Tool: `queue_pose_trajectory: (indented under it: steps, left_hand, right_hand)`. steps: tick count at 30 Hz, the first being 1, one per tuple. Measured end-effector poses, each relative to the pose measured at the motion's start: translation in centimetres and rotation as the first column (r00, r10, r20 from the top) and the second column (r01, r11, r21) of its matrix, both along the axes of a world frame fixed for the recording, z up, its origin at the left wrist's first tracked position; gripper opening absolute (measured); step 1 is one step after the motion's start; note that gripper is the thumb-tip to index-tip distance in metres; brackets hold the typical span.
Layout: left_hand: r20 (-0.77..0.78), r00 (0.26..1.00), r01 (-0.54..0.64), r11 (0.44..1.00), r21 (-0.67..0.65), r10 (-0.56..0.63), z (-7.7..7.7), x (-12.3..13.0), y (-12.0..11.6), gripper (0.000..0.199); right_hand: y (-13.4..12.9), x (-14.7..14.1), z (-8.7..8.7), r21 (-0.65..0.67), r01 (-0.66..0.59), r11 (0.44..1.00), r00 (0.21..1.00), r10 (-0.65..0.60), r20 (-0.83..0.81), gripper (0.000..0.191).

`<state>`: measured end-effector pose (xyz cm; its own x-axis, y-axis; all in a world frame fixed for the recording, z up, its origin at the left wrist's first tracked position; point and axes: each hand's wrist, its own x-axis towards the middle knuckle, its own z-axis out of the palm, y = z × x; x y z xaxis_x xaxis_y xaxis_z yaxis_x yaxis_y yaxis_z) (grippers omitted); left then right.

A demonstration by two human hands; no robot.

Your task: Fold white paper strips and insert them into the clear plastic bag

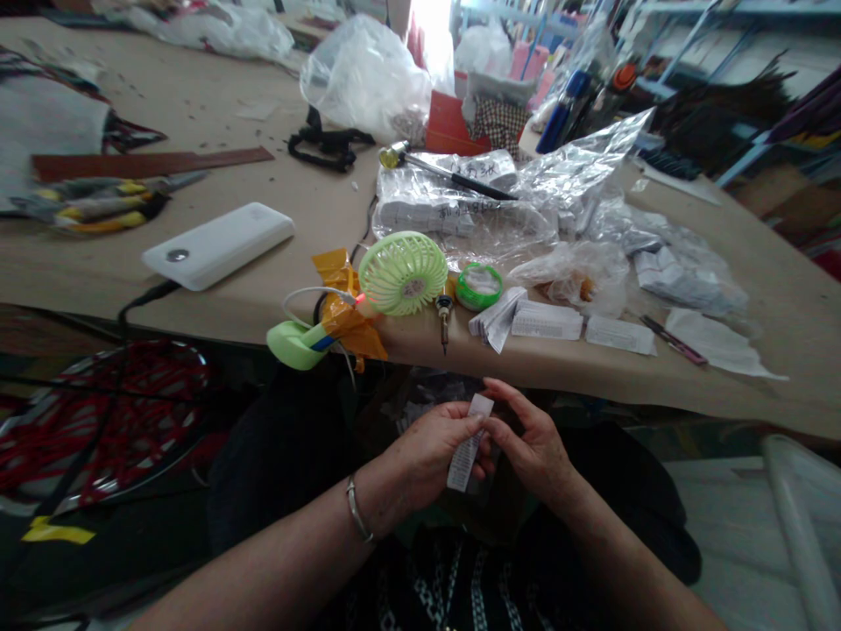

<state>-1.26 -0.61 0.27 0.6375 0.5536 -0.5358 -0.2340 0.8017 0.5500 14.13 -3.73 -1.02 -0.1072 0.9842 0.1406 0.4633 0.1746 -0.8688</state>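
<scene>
My left hand (437,447) is closed on a narrow white printed label (465,456), held above my lap with the thumb across it. Close by on the right, my right hand (532,443) has its thumb near the label's upper edge, its index finger raised apart. On the table edge beyond lie a fanned stack of labels (498,320), a second stack (547,321) and a third (619,335). A soldering-iron-like tool (445,324) points toward me beside a green round tin (479,287).
A green fan (403,273) with orange tape stands at the table edge (420,342). A white power bank (220,245) lies left, near pliers (111,203). Plastic bags (460,206) and a hammer (453,175) lie behind. Red cords fill a basin (98,421) below left.
</scene>
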Motion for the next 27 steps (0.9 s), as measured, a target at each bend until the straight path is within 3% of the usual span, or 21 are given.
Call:
queue_pose_trajectory:
  steps: [4,9,13,27]
  left_hand:
    - [-0.016,0.991,-0.131,0.989,-0.071,0.13,0.3,-0.2,0.6,0.013]
    - [0.028,0.975,-0.217,0.971,-0.103,0.221,0.4,-0.5,1.4,0.014]
    - [0.048,0.967,-0.243,0.965,-0.101,0.249,0.2,-0.3,1.3,0.01]
    - [0.0,0.972,-0.234,0.97,-0.062,0.235,-0.3,0.2,0.3,0.009]
  right_hand:
    - [-0.3,-0.3,-0.2,0.05,-0.023,0.998,0.999,0.026,-0.042,0.067]
    - [-0.8,-1.1,-0.6,0.158,-0.164,0.974,0.975,0.135,0.178,0.097]
    - [-1.3,-1.7,-1.1,0.129,-0.168,0.977,0.964,0.136,0.229,0.097]
    - [-2.2,-2.5,-1.7,0.157,-0.097,0.983,0.982,0.069,0.177,0.082]
